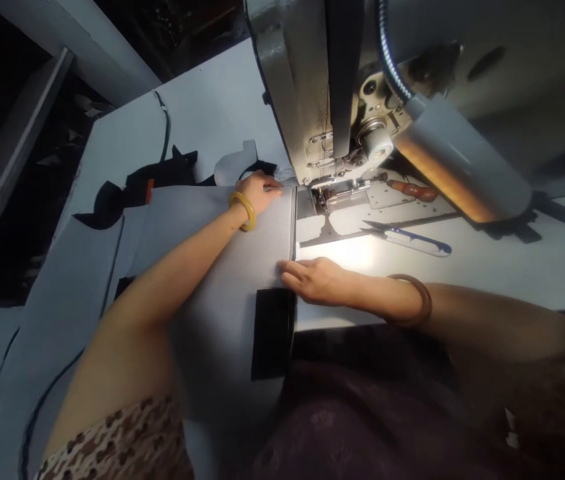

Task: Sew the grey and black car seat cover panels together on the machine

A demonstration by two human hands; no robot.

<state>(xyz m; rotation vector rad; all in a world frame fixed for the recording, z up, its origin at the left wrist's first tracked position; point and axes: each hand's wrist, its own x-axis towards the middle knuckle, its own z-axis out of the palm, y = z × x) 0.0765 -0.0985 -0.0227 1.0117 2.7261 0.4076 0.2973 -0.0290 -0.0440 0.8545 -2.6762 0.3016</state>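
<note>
A large grey fabric panel [212, 267] lies across the white table and hangs down over my lap, with a dark trim along its right edge. My left hand [261, 192] is closed at the panel's far end, beside the sewing machine's needle area [320, 197]; a thin edge shows at its fingertips. Nearer to me, my right hand [315, 279] pinches the trimmed right edge between thumb and fingers. A black rectangular patch [273, 333] sits on the panel just below my right hand.
Thread snips [407, 239] and a tool with a reddish-brown handle [411, 191] lie right of the needle. The lamp [467, 160] hangs over them. Black fabric pieces [162, 175] and more grey panels [70, 287] lie at left. The machine head [287, 73] stands at the back.
</note>
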